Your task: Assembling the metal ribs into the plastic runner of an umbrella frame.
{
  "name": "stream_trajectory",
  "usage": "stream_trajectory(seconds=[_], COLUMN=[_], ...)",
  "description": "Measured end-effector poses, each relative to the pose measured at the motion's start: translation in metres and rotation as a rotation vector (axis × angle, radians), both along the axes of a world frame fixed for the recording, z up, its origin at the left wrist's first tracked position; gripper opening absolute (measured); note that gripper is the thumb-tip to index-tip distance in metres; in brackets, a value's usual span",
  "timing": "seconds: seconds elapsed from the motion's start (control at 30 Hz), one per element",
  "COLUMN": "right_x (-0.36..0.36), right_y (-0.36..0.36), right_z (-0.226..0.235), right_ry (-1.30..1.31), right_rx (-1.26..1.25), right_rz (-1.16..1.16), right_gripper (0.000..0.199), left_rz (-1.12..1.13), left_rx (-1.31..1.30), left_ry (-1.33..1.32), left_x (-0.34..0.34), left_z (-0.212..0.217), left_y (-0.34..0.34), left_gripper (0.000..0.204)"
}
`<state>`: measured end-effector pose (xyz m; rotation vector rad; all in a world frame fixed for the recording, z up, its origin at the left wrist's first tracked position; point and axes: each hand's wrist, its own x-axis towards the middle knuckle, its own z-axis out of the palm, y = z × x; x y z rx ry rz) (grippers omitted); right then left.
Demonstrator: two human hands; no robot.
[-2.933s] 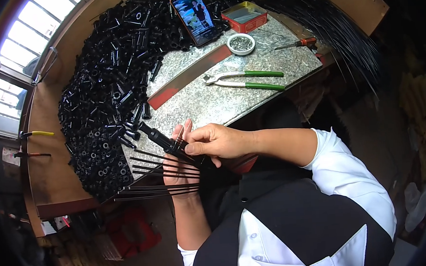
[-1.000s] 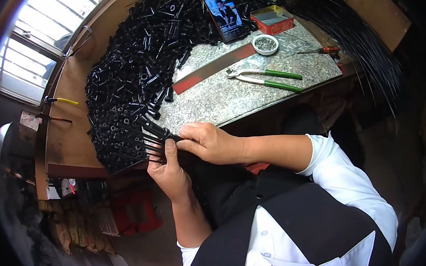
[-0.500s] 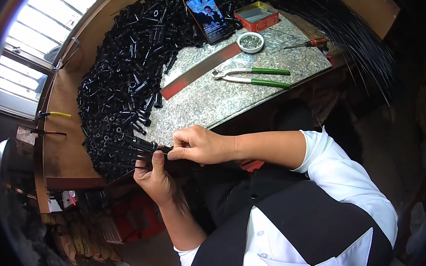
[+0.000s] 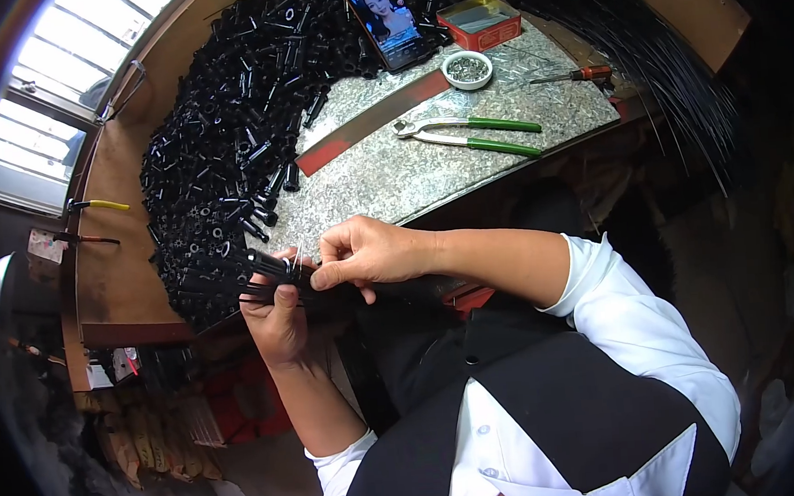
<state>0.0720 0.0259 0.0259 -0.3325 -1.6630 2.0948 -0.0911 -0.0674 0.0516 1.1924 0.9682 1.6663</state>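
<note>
My left hand [image 4: 276,326] is closed around a black tubular part [image 4: 271,264] and several thin black rods, at the near left edge of the worktop. At the right end of that part, my right hand [image 4: 368,250] pinches with thumb and forefinger. What it grips there is too small to make out. Thin pale strands [image 4: 299,254] show between the two hands. Just beyond them lies a big heap of black tubular parts [image 4: 227,140]. End-cutting pliers [image 4: 472,134] with green handles rest on the speckled worktop [image 4: 366,195], away from both hands.
A flat metal bar [image 4: 371,122] with red ends lies beside the heap. Behind it stand a white bowl [image 4: 467,71] of small metal bits, a red tin [image 4: 481,25] and a phone [image 4: 386,21]. A screwdriver [image 4: 577,75] and long black rods [image 4: 649,60] are at the right.
My left hand has shifted slightly left and its thumb has moved lower on the black part. My right hand's lower fingers have spread, and pale strands now show between the hands.
</note>
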Motion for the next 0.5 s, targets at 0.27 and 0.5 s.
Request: stream_trajectory(seconds=[0.27, 0.5], right_x=[-0.014, -0.029], right_y=[-0.004, -0.022], right_z=[0.004, -0.002], right_ry=[-0.017, 0.095], right_rx=[0.046, 0.508], right_rz=[-0.239, -0.475], right_gripper=[0.028, 0.021], left_rz=[0.615, 0.685], left_rx=[0.212, -0.008], left_ry=[0.346, 0.343], left_x=[0.071, 0.054], left_z=[-0.014, -0.006], left_y=[0.015, 0.006], left_gripper=[0.066, 0.043])
